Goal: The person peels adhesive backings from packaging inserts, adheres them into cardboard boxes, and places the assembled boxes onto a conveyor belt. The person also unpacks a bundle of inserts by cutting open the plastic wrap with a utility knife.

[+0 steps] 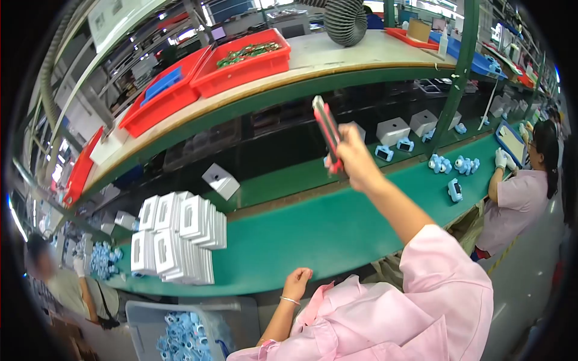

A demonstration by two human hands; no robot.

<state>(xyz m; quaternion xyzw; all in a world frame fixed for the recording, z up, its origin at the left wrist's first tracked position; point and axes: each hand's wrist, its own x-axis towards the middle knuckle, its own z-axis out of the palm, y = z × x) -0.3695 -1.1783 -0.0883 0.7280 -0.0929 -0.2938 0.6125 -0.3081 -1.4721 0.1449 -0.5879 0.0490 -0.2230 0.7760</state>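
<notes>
My right hand (358,157) is raised in front of the shelf, its fingers wrapped round a red-and-black utility knife (328,129). The silvery tip of the knife points up and away from me. Low at the near edge of the green work table (289,240), my left hand (296,283) is curled closed, with nothing visible in it. Left of that hand, stacks of white boxes (180,237) with cut-out fronts stand on the table. A single white box (221,182) sits tilted behind them.
Red bins (247,75) stand on the shelf (337,54) above the table. Light-blue toy cameras (454,189) lie to the right, near a co-worker in pink (524,192). Another person (78,283) is at left. A clear tub (135,328) of blue parts stands below the table edge.
</notes>
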